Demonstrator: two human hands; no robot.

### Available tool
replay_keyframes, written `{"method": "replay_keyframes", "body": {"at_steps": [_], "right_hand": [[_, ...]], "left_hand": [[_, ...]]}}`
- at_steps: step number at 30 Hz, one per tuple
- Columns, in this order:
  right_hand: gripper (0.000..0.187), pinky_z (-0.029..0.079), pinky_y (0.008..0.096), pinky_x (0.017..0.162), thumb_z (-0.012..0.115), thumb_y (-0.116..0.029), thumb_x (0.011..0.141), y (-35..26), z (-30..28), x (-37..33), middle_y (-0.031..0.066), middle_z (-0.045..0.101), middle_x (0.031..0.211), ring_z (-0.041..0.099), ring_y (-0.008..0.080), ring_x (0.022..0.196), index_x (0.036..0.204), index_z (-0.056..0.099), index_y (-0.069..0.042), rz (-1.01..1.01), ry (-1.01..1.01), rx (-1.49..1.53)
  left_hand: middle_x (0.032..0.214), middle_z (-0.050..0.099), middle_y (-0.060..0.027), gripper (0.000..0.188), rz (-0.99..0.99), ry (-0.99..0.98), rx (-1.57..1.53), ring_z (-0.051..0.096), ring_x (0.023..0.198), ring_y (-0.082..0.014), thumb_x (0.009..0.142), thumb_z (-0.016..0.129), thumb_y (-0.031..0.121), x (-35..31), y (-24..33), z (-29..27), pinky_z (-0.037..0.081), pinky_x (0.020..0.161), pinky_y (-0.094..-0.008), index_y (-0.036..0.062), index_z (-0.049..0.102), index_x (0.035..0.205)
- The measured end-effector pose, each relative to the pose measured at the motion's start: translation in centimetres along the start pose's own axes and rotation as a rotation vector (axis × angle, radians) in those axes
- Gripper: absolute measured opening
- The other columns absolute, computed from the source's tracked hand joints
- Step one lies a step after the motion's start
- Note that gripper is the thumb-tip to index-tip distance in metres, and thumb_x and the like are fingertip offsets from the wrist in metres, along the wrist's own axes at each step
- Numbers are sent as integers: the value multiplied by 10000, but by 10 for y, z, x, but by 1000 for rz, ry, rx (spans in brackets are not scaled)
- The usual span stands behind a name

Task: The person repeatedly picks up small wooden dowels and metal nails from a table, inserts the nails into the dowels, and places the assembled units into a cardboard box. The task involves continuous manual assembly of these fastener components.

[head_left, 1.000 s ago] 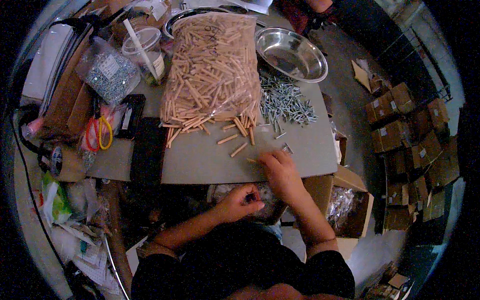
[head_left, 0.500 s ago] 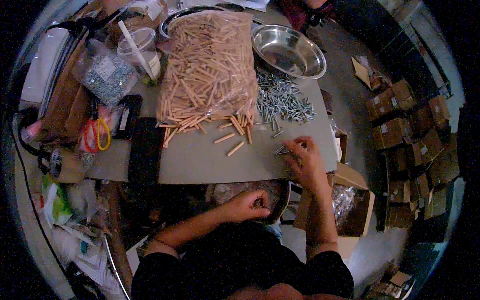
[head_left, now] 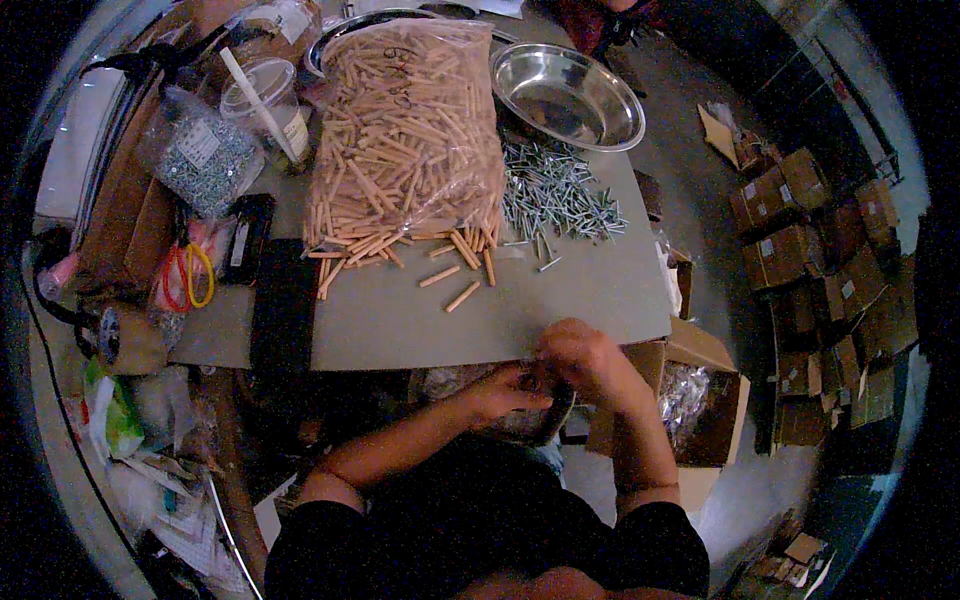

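Observation:
Over the near edge of the table, my right hand point(head_left: 580, 352) is closed, with its fingers bent down toward my left hand. The screws it pinched a moment ago are now hidden by the fingers. My left hand point(head_left: 503, 393) is just below the edge, fingers curled, close to the right one; what it holds cannot be made out. Beyond them, a pile of silver screws point(head_left: 565, 195) spreads over the table, with a stray screw point(head_left: 549, 265) in front. Left of the pile lies a large clear bag of wooden dowels point(head_left: 405, 140), some spilling from its near end.
Two loose dowels point(head_left: 462, 296) lie before the bag. A steel bowl point(head_left: 625, 130) stands behind the screws. At left are a bag of small metal parts point(head_left: 210, 165), a plastic cup point(head_left: 290, 125) and yellow-handled scissors point(head_left: 203, 285). An open carton point(head_left: 735, 420) stands right; cardboard boxes point(head_left: 785, 255) are stacked beyond.
My right hand has drawn back from the tabletop toward my left hand, taking screws from in front of the pile. My left hand has risen slightly, and its fingers have shifted.

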State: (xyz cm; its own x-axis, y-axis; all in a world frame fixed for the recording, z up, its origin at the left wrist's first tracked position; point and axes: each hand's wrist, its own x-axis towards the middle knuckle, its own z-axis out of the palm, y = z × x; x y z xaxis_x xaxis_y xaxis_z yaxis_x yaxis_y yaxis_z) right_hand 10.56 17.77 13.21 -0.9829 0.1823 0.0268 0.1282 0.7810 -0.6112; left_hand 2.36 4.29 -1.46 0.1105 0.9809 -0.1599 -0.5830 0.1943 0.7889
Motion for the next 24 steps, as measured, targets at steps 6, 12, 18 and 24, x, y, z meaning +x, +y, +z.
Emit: {"method": "replay_keyframes", "body": {"at_steps": [6,12,18,24], "right_hand": [[262,481,382,828,629,18,695,-37,-10,-13,129,611,969,586,316,934,943,630,-69,36,-145,253],[352,465,371,846,680,-13,692,-42,-9,-24,122,541,1093,527,305,1006,1025,644,-119,-17,-65,189],[393,433,393,873,748,-92,645,-56,-17,-18,108,510,1132,497,312,1024,1022,650,-145,-189,-115,71],[416,379,448,943,711,-119,631,-44,-7,-26,118,489,1214,441,356,1118,1035,615,-139,-149,-140,174]], "left_hand": [[1073,596,-55,455,15,-70,193,529,1041,-177,743,732,118,-18,42,11,405,942,-319,32,541,1147],[1024,613,-78,360,6,-144,609,540,1014,-167,739,749,165,-36,95,22,433,888,-329,32,593,1035],[982,618,-72,366,164,-117,291,562,954,-174,698,792,251,-45,85,27,446,835,-322,35,617,935],[941,592,-42,434,194,-204,400,548,905,-174,702,789,302,-44,81,21,449,773,-311,33,590,979]]}}
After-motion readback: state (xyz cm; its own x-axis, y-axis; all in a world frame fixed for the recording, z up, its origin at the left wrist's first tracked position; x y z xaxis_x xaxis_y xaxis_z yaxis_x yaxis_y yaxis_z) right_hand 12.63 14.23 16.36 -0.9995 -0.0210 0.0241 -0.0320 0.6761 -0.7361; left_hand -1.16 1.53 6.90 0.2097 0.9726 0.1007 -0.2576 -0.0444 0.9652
